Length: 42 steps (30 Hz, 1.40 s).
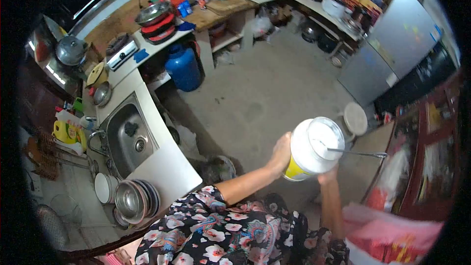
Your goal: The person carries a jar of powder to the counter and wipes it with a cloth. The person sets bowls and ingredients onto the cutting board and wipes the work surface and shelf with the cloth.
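A white wide-mouthed jar with a yellow label is held up in front of me, over the floor. Inside it is a white substance, and a metal spoon leans out over the rim to the right. My left hand grips the jar's left side. Under its lower right side is my right hand, whose fingers are mostly hidden behind the jar.
On the left, a counter holds a steel sink, stacked metal bowls and a gas stove. A blue barrel stands on the floor. To the right are a fridge, a round-topped stool and a dark red cabinet.
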Each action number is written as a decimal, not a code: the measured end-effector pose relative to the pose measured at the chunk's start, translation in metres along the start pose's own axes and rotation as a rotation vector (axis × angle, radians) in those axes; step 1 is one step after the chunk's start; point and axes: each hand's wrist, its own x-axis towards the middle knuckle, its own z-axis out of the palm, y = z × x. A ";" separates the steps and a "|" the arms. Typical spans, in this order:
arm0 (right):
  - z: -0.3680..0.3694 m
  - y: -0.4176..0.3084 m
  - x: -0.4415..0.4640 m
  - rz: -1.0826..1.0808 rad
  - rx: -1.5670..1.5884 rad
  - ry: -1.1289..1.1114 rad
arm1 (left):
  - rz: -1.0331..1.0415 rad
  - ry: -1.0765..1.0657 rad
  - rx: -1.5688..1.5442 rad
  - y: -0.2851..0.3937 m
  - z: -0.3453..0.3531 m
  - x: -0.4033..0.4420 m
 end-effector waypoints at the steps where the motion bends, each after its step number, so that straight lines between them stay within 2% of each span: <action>1: 0.010 -0.007 0.025 0.032 0.048 -0.028 | 0.021 -0.006 0.006 0.009 0.000 0.022; 4: 0.040 -0.020 0.101 0.096 0.049 -0.057 | -0.041 0.130 -0.188 0.018 -0.001 0.087; 8: 0.074 -0.005 0.209 0.211 -0.028 -0.081 | -0.127 0.221 -0.180 0.034 -0.028 0.166; 10: 0.103 0.003 0.265 0.206 -0.149 -0.113 | -0.060 0.259 -0.126 0.041 -0.044 0.208; 12: 0.139 0.004 0.316 0.362 -0.245 0.007 | -0.112 0.177 -0.279 0.022 -0.064 0.261; 14: 0.151 0.024 0.374 0.357 -0.199 -0.071 | -0.092 0.263 -0.255 0.030 -0.080 0.300; 16: 0.192 0.023 0.418 0.455 -0.228 -0.122 | -0.223 0.379 -0.253 0.072 -0.093 0.331; 18: 0.219 0.035 0.463 0.482 -0.285 -0.176 | -0.192 0.482 -0.298 0.097 -0.107 0.359; 19: 0.230 0.043 0.484 0.523 -0.295 -0.190 | -0.157 0.564 -0.340 0.103 -0.114 0.371; 24: 0.311 0.074 0.559 0.616 -0.380 -0.294 | -0.178 0.675 -0.508 0.101 -0.168 0.443; 25: 0.323 0.084 0.575 0.599 -0.451 -0.299 | -0.185 0.694 -0.544 0.104 -0.180 0.462; 28: 0.354 0.119 0.623 0.581 -0.410 -0.343 | -0.258 0.712 -0.644 0.117 -0.218 0.510; 29: 0.365 0.129 0.642 0.574 -0.420 -0.337 | -0.150 0.669 -0.558 0.111 -0.232 0.529; 34: 0.414 0.156 0.719 0.541 -0.301 -0.406 | -0.180 0.621 -0.547 0.118 -0.289 0.614; 36: 0.431 0.158 0.743 0.544 -0.282 -0.362 | -0.195 0.630 -0.545 0.127 -0.301 0.640; 38: 0.449 0.158 0.768 0.262 -0.486 -0.645 | -0.245 0.602 -0.491 0.149 -0.315 0.668; 40: 0.473 0.160 0.795 0.280 -0.518 -0.623 | -0.226 0.620 -0.520 0.157 -0.327 0.700; 42: 0.487 0.166 0.828 0.137 -0.736 -0.790 | -0.200 0.668 -0.552 0.160 -0.342 0.730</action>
